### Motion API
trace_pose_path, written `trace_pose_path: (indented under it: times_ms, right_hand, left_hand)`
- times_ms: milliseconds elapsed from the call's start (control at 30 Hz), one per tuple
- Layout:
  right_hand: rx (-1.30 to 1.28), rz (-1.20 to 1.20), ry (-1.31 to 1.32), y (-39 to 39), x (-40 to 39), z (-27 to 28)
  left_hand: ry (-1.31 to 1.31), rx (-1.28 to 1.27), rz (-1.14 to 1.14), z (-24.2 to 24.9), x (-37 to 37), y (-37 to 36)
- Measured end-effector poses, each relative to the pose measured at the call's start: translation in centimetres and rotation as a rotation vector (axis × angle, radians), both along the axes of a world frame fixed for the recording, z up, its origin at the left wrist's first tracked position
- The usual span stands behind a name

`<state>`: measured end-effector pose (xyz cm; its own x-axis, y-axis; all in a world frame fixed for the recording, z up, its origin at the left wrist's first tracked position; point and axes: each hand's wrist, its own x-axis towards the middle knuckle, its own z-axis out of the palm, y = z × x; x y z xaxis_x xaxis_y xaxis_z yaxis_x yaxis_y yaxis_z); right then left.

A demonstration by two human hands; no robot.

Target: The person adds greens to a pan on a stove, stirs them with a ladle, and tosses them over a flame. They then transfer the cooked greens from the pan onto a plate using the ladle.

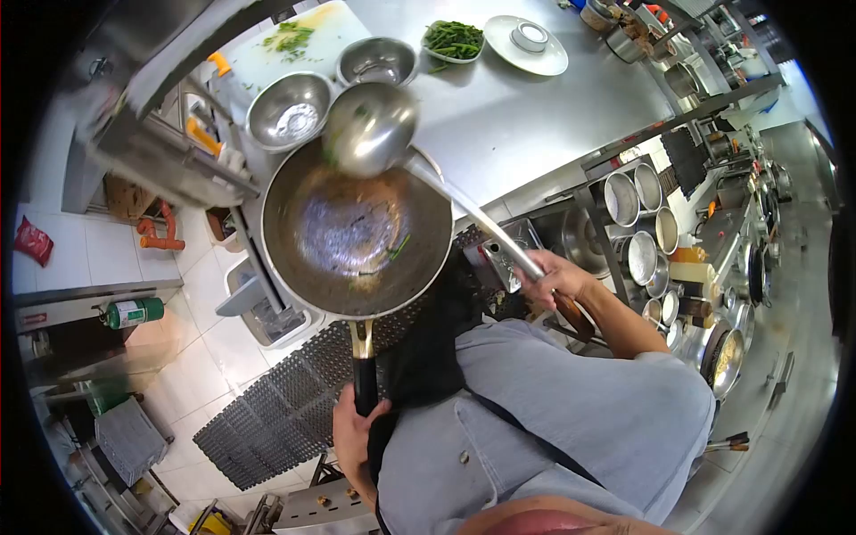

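Note:
My left hand [359,430] is closed around the black handle of a wok [294,263], holding it out in front of me. Inside, the wok has browned residue and a small green scrap near the middle. In my right hand [557,278] is the long handle of a steel ladle [370,129], its large bowl over the wok's far rim. Just past that rim are two metal bowls, a nearer one [283,105] and a farther one [376,61]. A small dish of cut green vegetables [453,40] sits on the steel counter [526,125].
Chopped greens lie on a white cutting board [334,22] at the back left. A white plate [546,62] carries a small round dish. On the right, a shelf holds several pots [621,198] and bottles. A black mat [294,401] covers the floor below the wok.

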<state>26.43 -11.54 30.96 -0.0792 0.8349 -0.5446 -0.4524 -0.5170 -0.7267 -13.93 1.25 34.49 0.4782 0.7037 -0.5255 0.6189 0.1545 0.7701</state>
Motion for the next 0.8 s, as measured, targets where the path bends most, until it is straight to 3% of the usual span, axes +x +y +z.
trace_pose_path:
  times_ms: [33,100,167,233,300,433,600,700,767,800]
  right_hand:
    - [0.008,0.002,-0.009,0.2,-2.2,-0.4]
    - [-0.041,0.2,0.061,1.2,-7.0,-1.0]
    - [0.001,0.356,0.011,3.2,-12.5,-1.1]
    - [-0.046,0.474,-0.107,5.4,-18.5,0.0]
    - [-0.004,0.558,-0.158,6.9,-24.1,-0.5]
    - [-0.028,0.728,-0.194,11.4,-30.9,-3.2]
    - [0.031,0.955,-0.16,20.7,-44.4,-5.0]
    - [0.036,1.078,-0.117,28.1,-55.6,-7.5]
    - [0.024,1.215,-0.09,33.7,-64.2,-8.9]
    - [0.052,1.245,-0.09,36.3,-68.1,-8.4]
  left_hand:
    - [-0.009,0.008,0.002,-1.0,-2.9,-1.3]
    - [-0.341,-0.224,0.406,-2.3,-8.4,-3.9]
    - [-0.383,-0.513,0.618,-6.2,-16.0,-6.0]
    - [-0.437,-0.333,0.677,-3.0,-18.2,-6.7]
    - [-0.148,-0.018,0.422,-2.3,-23.6,-7.7]
    - [-0.281,-0.269,0.777,-1.8,-29.3,-9.0]
    - [-0.391,-0.169,1.065,-4.5,-37.4,-9.2]
    - [-0.37,-0.089,1.205,-7.3,-43.4,-5.7]
    - [-0.52,-0.034,1.302,-11.4,-48.5,-4.0]
    - [-0.524,0.001,1.326,-11.1,-51.5,-2.3]
